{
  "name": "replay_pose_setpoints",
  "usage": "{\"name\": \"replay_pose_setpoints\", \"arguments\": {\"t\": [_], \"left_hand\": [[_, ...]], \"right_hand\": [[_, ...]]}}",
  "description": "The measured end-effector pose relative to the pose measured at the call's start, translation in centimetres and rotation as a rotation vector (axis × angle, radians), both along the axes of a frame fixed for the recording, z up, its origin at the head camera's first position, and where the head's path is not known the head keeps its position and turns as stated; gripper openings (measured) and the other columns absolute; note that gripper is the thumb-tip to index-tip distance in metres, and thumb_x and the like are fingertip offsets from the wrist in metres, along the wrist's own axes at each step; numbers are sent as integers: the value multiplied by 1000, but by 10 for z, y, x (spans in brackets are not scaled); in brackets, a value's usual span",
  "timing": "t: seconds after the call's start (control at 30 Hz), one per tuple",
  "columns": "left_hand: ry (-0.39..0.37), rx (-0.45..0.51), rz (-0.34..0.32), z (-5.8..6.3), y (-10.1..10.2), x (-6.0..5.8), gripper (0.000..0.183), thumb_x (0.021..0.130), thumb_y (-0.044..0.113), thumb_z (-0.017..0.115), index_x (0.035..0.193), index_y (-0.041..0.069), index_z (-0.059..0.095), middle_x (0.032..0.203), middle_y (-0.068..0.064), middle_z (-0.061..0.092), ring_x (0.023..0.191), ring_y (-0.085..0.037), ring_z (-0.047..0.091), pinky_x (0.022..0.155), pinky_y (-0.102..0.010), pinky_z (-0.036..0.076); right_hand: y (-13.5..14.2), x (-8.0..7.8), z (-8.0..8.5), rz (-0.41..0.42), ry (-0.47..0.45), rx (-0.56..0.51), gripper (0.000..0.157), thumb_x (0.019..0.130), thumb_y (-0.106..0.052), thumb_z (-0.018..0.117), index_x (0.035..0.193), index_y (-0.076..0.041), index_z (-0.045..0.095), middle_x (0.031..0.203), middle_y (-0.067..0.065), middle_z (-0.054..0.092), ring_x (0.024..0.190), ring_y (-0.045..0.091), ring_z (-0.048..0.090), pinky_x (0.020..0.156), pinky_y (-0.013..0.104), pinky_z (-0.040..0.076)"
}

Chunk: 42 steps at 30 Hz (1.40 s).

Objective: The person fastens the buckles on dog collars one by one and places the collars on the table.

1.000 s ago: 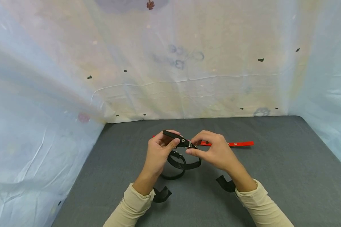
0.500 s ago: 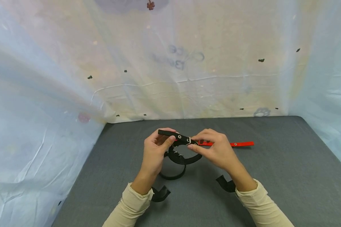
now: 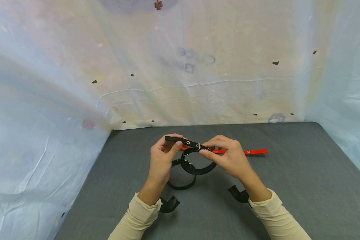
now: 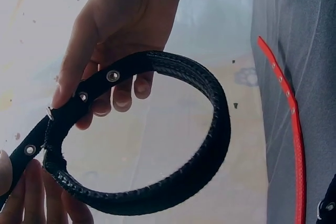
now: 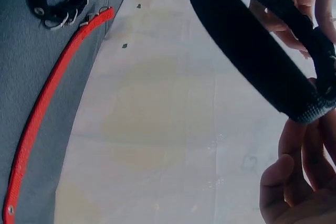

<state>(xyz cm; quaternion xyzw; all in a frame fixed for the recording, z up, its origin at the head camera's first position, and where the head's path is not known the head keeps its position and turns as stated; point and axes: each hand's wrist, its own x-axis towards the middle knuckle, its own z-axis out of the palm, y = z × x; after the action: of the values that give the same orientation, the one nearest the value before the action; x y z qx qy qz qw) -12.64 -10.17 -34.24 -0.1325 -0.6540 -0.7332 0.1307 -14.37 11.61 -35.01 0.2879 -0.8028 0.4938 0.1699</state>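
Note:
A black dog collar [image 3: 201,171], closed into a loop with metal-rimmed holes, hangs between both hands above the table. My left hand [image 3: 161,156] pinches the strap's free end, thumb on the near side. On the other side of the small metal buckle [image 3: 199,146], my right hand [image 3: 230,156] pinches the strap between thumb and fingers. The loop fills the middle of the left wrist view, its padded band [image 4: 223,124] stitched along the edge. A second black collar [image 3: 181,188] lies looped on the table below. Behind the hands stretches a red collar [image 3: 257,152], partly covered.
The grey tabletop [image 3: 303,180] runs back to a pale plastic sheet [image 3: 222,43] with dark spots. Black straps hang at the left wrist [image 3: 169,204] and the right wrist [image 3: 238,194].
My left hand has shifted slightly to the left with the strap end, drawing it out from the buckle side. The strap has turned edge-on, and the held loop has risen a little, showing rounder.

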Motion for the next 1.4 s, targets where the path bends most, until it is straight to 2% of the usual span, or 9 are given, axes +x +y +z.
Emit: {"name": "replay_pose_setpoints", "arguments": {"t": [0.13,0.27,0.4,0.5,0.57,0.67,0.77,0.97,1.4], "left_hand": [[-57,-7,-46,-4,2,-2,26,92,10,71,116,2,66,98,3,71,92,-18,67,85,-31,56],[-139,-53,-118,-8,6,-3,33,90,10,74,121,5,64,110,3,69,96,-12,67,86,-31,57],[-119,-93,-148,-10,9,-2,37,90,10,74,124,2,63,111,-13,68,90,-10,68,74,-27,56],[-53,-99,-128,-11,10,-2,31,92,8,72,121,0,65,96,-21,68,81,-12,68,65,-25,51],[-5,-117,-100,-12,10,-1,26,93,8,70,118,1,68,89,-18,68,77,-13,66,65,-24,49],[64,-156,-57,-11,11,0,22,94,9,69,115,4,71,93,-12,67,75,-14,65,67,-26,52],[114,-193,-27,-12,12,1,22,94,9,68,115,4,72,100,-14,66,75,-15,63,68,-27,54],[126,-226,2,-11,12,2,22,95,11,67,116,8,73,101,-13,64,73,-13,58,66,-25,51],[174,-284,60,-10,11,3,24,96,12,66,118,10,74,103,-10,65,65,-11,43,56,-20,38]], "right_hand": [[0,-2,-3,-9,-10,-67,15,84,-16,81,99,-22,80,91,-7,73,82,7,60,71,25,49],[1,-3,-4,-37,-46,-104,15,87,-13,78,100,-18,80,94,-2,74,79,8,57,70,24,45],[2,-3,-3,-65,-131,-113,13,89,-17,76,102,-17,79,97,-1,74,79,9,56,69,24,45],[1,-3,-3,-69,-202,-112,15,91,-21,74,105,-18,79,98,-2,74,79,10,55,66,24,44],[0,-3,-3,-63,-233,-106,16,92,-23,73,107,-17,78,101,-1,74,79,12,56,65,25,44],[-1,-3,-4,-57,-254,-93,18,93,-25,72,108,-17,77,102,0,73,77,13,55,62,26,43],[-1,-3,-4,-56,-263,-87,18,94,-25,71,109,-17,77,103,1,73,77,13,55,61,26,42],[-1,-3,-5,-41,-248,-81,19,95,-23,70,111,-16,77,104,1,73,80,12,57,64,26,44],[-3,0,-1,-32,-268,-86,20,94,-23,71,112,-17,75,104,2,74,83,12,61,68,27,47]]}}
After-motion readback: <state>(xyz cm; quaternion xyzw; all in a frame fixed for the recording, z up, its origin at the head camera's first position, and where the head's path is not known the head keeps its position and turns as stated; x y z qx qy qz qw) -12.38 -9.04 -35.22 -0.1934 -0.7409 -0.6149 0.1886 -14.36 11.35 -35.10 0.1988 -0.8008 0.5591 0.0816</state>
